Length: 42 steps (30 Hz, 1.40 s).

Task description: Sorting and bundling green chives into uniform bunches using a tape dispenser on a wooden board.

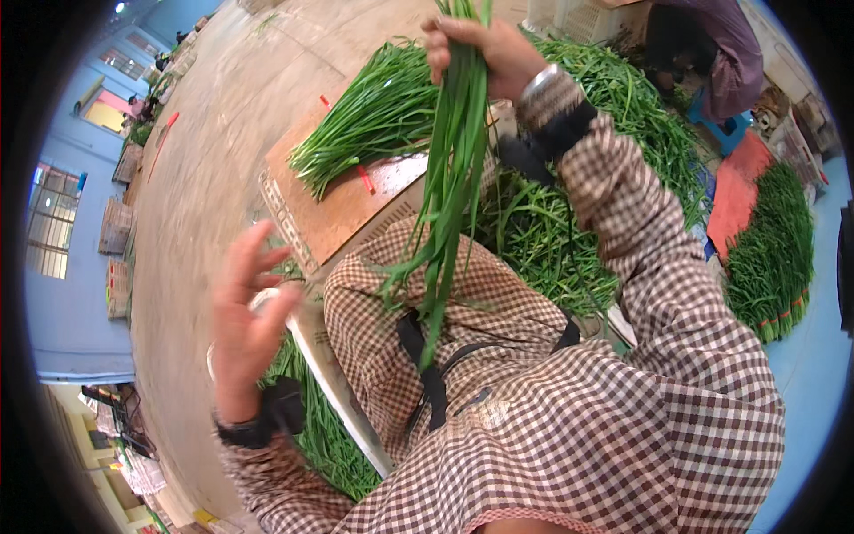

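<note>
Chives (449, 169) hang from the clenched right hand (480, 53), raised so loose leaves fall straight over the lap. Left hand (245, 307) is released, fingers spread, near a bundle (374, 116) resting on the board (342, 209).

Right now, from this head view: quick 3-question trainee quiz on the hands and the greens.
1. True or false: the right hand grips a bunch of long green leaves that hangs down.
2. What is the left hand doing? A) gripping the bunch B) open, fingers spread, holding no greens C) resting on the board
3. What lies on the brown board?

Key:
1. True.
2. B.
3. A tied bundle of greens, with a red band.
</note>
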### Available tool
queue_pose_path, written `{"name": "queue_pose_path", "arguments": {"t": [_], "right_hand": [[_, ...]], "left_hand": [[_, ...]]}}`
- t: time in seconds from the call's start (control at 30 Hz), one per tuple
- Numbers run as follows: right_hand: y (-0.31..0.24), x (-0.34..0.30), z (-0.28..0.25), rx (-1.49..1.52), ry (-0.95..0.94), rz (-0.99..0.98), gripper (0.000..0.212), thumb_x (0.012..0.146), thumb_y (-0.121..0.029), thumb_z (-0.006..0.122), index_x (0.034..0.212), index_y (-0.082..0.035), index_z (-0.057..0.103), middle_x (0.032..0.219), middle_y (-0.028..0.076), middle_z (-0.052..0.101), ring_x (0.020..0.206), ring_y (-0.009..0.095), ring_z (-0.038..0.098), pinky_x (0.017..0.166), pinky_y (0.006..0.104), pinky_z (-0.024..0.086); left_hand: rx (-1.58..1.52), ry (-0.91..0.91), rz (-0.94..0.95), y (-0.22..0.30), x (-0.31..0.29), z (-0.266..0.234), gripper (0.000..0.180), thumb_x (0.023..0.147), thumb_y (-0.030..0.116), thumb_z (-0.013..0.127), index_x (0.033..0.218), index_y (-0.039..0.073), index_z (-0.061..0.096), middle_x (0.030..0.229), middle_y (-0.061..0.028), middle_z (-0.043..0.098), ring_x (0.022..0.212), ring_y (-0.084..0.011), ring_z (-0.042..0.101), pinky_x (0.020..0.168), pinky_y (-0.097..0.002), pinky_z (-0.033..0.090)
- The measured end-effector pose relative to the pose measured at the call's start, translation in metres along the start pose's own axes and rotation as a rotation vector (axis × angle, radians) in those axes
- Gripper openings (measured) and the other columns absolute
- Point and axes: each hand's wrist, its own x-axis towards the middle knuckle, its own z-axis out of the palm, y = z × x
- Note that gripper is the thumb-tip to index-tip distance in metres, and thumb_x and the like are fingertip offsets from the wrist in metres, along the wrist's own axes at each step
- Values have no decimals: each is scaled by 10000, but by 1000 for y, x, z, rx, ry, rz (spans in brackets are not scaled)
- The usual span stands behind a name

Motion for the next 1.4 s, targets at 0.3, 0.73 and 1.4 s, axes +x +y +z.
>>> {"name": "queue_pose_path", "arguments": {"t": [0.3, 0.73, 1.4], "right_hand": [[-59, 46, 98, -536, -366, 297, 162, 864, -137, 600, 914, 14, 576, 703, 71, 619, 597, 127, 609, 541, 267, 535], [131, -4, 94, 40, -402, 828, 340, 844, -149, 627, 1096, 56, 528, 850, 165, 626, 698, 237, 633, 619, 336, 536], [134, -72, 38, -305, -538, 680, 435, 869, -149, 563, 1224, 91, 488, 1033, 142, 641, 902, 180, 603, 800, 328, 500]], "left_hand": [[-514, -71, 295, 35, 92, 2, 619, 861, 220, 583, 1376, -15, 331, 1281, -146, 501, 1204, -248, 466, 952, -353, 406], [-1523, 62, -177, -97, 78, 99, 273, 940, 192, 438, 987, -26, 595, 1311, -190, 481, 1272, -302, 390, 1061, -428, 324], [-1917, 249, -354, -146, 32, 98, 360, 900, 148, 544, 1165, -83, 466, 808, -61, 531, 758, -173, 525, 838, -356, 434]]}}
